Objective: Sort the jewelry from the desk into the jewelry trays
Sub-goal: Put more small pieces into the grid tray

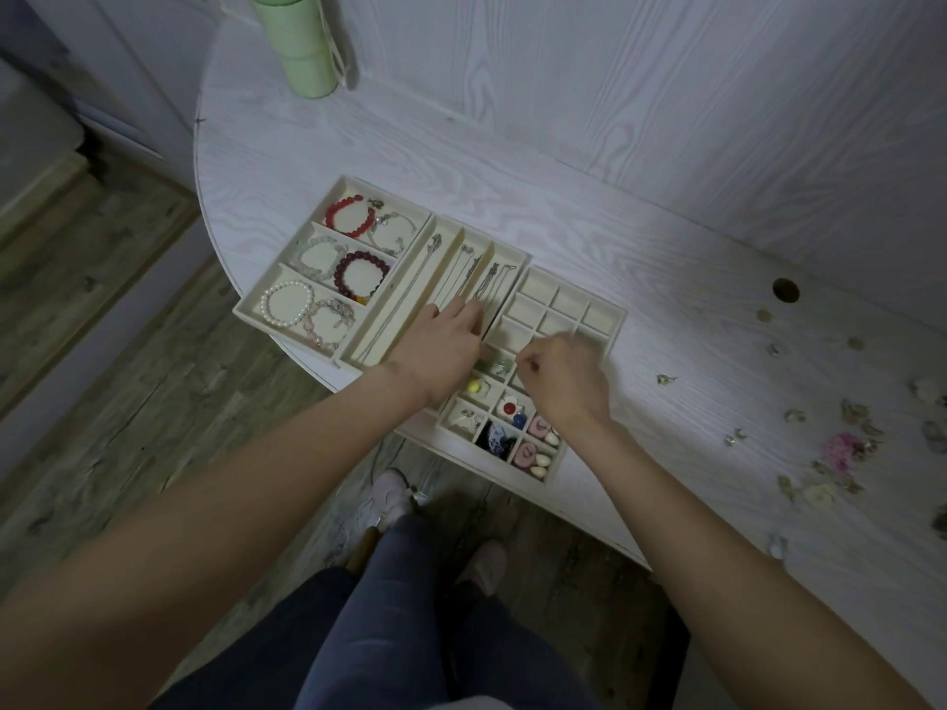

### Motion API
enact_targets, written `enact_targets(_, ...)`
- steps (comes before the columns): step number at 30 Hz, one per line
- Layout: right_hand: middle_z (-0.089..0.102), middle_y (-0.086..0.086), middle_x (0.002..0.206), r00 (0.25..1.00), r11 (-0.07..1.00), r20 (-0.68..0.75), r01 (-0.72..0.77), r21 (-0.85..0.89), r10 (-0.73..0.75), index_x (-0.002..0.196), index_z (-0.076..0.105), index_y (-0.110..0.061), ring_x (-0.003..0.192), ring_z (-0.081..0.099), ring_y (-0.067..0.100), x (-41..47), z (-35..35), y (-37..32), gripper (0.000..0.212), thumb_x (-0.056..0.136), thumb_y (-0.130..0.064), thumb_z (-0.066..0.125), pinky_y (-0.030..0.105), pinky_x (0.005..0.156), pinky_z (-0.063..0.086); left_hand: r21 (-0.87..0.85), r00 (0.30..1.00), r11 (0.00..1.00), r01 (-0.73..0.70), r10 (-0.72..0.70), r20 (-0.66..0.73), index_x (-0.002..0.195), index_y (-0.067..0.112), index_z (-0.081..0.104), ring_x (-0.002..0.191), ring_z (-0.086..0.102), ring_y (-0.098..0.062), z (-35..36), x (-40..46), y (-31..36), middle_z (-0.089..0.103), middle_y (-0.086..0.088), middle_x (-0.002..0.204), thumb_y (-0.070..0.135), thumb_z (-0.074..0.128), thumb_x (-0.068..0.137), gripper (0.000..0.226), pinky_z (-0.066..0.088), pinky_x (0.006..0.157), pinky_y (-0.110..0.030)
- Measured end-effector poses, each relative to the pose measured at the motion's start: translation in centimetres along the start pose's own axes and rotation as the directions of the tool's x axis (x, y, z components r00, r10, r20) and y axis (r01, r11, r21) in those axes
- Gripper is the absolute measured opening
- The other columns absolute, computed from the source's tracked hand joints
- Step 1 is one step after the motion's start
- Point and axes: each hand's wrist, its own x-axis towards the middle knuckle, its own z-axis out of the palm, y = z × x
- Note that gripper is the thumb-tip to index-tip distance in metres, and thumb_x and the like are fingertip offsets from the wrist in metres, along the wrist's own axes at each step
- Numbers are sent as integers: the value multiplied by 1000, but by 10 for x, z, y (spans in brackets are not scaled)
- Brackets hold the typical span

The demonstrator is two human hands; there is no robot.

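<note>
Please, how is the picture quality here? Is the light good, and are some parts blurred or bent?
Head view: the light is dim and flat, with no glare; the wide lens bends the desk edge and stretches the forearms; the loose jewelry at right is soft and smeared; the bracelets in the left tray are clearer; the right hand looks slightly blurred.

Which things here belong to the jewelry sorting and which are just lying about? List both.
Job:
- bracelet tray
- necklace tray
- small-compartment tray
- loose jewelry on the desk
- left hand, resting on the necklace tray
- right hand, fingers curled over the small-compartment tray

Lying about:
- green cylinder
</note>
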Motion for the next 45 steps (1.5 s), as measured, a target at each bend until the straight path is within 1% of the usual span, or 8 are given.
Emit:
enact_targets(4, 61, 0, 83, 998, 963, -4, 65, -262, -69, 87, 72, -15, 70, 52, 15, 0, 2, -12, 22, 93, -13, 51, 26, 52, 34, -43, 1000, 999, 14, -15, -22, 128, 25, 58, 126, 32, -24, 4, -5, -2, 37, -8, 134, 16, 50, 94, 37, 32, 100, -37)
enact_targets(6, 61, 5, 87, 998, 943, 22, 68, -327, -65, 86, 67, -10, 70, 55, 21, 1, 4, -20, 18, 91, -6, 50, 28, 54, 35, -50, 1000, 999, 11, -12, -17, 131, 27, 55, 127, 32, -24, 4, -5, -4, 37, -8, 132, 12, 52, 92, 42, 32, 102, -38)
enact_targets(10, 62, 7, 94, 995, 932, 60, 100, -348, -84, 88, 65, -9, 80, 63, 24, 0, 7, -26, 15, 91, -4, 51, 29, 55, 38, -32, 999, 999, 18, -19, -30, 131, 25, 55, 124, 33, -23, 7, -5, -6, 39, -6, 128, 8, 53, 91, 44, 33, 101, -37)
enact_targets(15, 66, 1, 78, 1000, 946, -10, 22, -324, -27, 82, 71, -14, 66, 61, 18, 5, 5, -12, 23, 87, -2, 52, 26, 56, 45, -24, 999, 1000, 18, -19, -41, 130, 26, 56, 125, 33, -23, 7, -4, -6, 37, -7, 131, 10, 52, 92, 42, 31, 101, -37)
enact_targets(20, 59, 4, 82, 997, 896, 9, 77, -437, -82, 78, 62, -14, 61, 46, 18, 2, 2, -21, 15, 92, -10, 57, 24, 44, 26, -1, 999, 1000, 9, -9, -39, 120, 22, 63, 124, 33, -22, 6, 1, -4, 35, -7, 134, 11, 55, 89, 34, 32, 100, -36)
enact_targets(26, 62, 9, 102, 988, 844, 98, 150, -515, -116, 100, 65, -7, 80, 63, 22, 0, 4, -38, 15, 92, -3, 53, 31, 58, 42, -12, 999, 1000, 17, -18, -50, 113, 17, 66, 126, 33, -22, 6, 0, -4, 36, -8, 135, 9, 54, 86, 30, 31, 101, -36)
enact_targets(39, 59, 12, 105, 967, 780, 179, 251, -574, -179, 104, 62, -7, 81, 65, 19, -2, 1, -43, 19, 89, 2, 54, 29, 55, 39, 28, 1000, 1000, 2, -1, -25, 116, 17, 64, 126, 32, -23, 6, -2, -7, 34, -9, 136, 8, 54, 87, 32, 30, 101, -37)
enact_targets(45, 62, 8, 97, 983, 852, 135, 175, -493, -123, 98, 63, -6, 85, 65, 22, 0, 3, -44, 17, 92, 3, 50, 31, 62, 43, 36, 1000, 999, 0, 0, -17, 118, 16, 62, 128, 31, -23, 4, -1, -6, 31, -10, 140, 9, 54, 87, 33, 30, 103, -37)
